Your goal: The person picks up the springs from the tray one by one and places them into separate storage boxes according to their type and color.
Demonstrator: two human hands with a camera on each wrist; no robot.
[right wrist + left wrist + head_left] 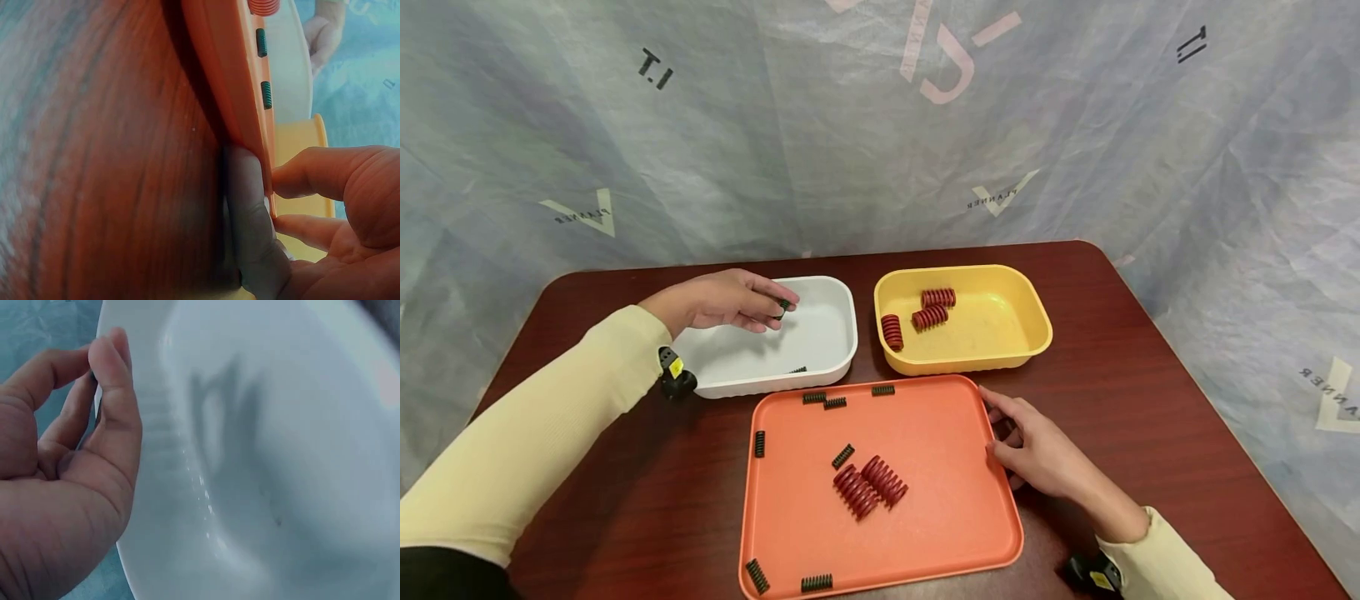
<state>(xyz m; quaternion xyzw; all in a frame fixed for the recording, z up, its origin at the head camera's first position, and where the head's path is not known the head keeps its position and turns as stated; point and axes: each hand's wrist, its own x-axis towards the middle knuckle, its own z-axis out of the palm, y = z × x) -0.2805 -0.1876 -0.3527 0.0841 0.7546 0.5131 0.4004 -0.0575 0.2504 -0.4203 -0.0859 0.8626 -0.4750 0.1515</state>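
Above the white bin (760, 385), my left hand (726, 302) pinches a small dark spring (782, 308) between fingertips and thumb. In the left wrist view the fingers hide that spring. Another dark spring (797, 370) lies inside the white bin. My right hand (1037, 446) grips the right edge of the orange tray (947, 517), thumb at the rim and a finger against its outer side. On the tray, two thick red springs (855, 492) lie side by side near the middle. Several small dark springs (843, 455) are spread about it, mostly along the edges.
Right of the white bin stands a yellow bin (1000, 325) with three red springs (930, 317) in its left half. Everything rests on a dark red-brown wooden table (1120, 375). A grey printed curtain (865, 167) hangs behind the table.
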